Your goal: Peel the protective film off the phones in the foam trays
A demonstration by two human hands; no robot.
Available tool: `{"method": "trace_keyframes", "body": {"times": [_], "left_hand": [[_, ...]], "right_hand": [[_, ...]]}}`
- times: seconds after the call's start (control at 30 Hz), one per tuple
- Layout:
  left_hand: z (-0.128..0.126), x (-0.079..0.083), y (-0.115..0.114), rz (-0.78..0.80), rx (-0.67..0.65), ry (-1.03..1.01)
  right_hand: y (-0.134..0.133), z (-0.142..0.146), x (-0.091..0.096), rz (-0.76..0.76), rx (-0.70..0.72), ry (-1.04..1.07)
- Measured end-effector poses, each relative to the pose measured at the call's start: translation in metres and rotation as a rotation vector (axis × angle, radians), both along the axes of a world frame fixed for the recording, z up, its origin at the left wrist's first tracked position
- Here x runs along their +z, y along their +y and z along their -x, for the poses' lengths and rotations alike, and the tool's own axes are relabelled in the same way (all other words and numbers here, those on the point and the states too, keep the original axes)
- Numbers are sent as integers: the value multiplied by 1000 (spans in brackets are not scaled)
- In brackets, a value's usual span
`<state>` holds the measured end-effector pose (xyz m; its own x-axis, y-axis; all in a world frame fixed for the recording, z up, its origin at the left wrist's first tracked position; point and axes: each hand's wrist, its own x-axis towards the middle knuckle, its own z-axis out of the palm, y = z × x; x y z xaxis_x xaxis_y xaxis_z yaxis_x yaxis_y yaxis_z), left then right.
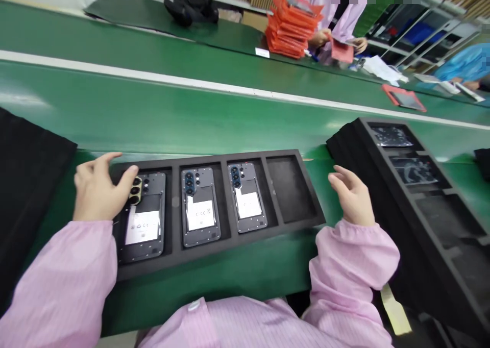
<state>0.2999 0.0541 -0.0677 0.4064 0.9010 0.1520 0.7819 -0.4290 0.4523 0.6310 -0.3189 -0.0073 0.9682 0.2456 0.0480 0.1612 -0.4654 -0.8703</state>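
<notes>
A long black foam tray (225,243) lies in front of me on the green bench. Three phones rest in its compartments: a left phone (147,215) with gold-rimmed lenses, a middle phone (201,207) and a right phone (247,197) with blue-rimmed ones. Their backs face up, showing white labels and dark inner frames. At the rightmost compartment (291,190) the dark foam floor shows. My left hand (101,187) is over the tray's left end, fingers spread, thumb by the left phone's lenses. Right of the tray, my right hand (352,195) hovers, fingers slightly curled and apart, holding nothing visible.
A stack of black foam trays (417,205) stands at right, dark glossy pieces in its top one. Black foam (30,184) lies at left. Beyond a white strip (245,90), a co-worker (333,26) handles a red pouch beside stacked red pouches (293,26).
</notes>
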Motion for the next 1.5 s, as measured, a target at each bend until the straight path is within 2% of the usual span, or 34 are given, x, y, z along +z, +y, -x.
{"method": "trace_keyframes", "body": {"times": [0.03, 0.1, 0.17, 0.23, 0.3, 0.37, 0.5, 0.63, 0.73, 0.87, 0.93, 1.07, 1.2, 1.27, 1.5], "left_hand": [[-4, 3, -3, -67, -68, -4], [-8, 9, -10, -121, -232, 33], [-9, 13, -17, -90, -381, 99], [-9, 13, -25, -65, -440, 127], [-10, 8, -32, -73, -437, 132], [-13, 3, -35, -71, -413, 112], [-18, 3, -27, -21, -369, -14], [-15, 13, -16, 75, -278, -264], [-8, 24, -15, 232, -221, -500], [5, 34, -20, 648, -259, -793], [8, 36, -24, 841, -288, -920], [7, 32, -35, 1116, -404, -1086], [4, 25, -37, 1467, -531, -1208], [3, 23, -36, 1541, -546, -1241], [0, 26, -34, 1562, -517, -1272]], "right_hand": [[7, 9, 0, 3, 10, -130], [31, 39, -4, 26, 145, -247], [61, 76, -15, 191, 421, -289], [89, 109, -27, 448, 537, -337], [109, 130, -34, 637, 531, -357], [121, 138, -34, 720, 464, -308], [134, 133, -25, 697, 300, -95], [141, 125, -11, 691, 255, -21], [143, 128, 6, 688, 267, -35], [157, 156, 20, 590, 521, -30], [172, 177, 18, 633, 599, -65], [202, 209, 6, 856, 533, -137], [216, 212, -1, 907, 480, -89], [218, 210, -2, 907, 470, -69], [218, 205, 3, 855, 441, 10]]}}
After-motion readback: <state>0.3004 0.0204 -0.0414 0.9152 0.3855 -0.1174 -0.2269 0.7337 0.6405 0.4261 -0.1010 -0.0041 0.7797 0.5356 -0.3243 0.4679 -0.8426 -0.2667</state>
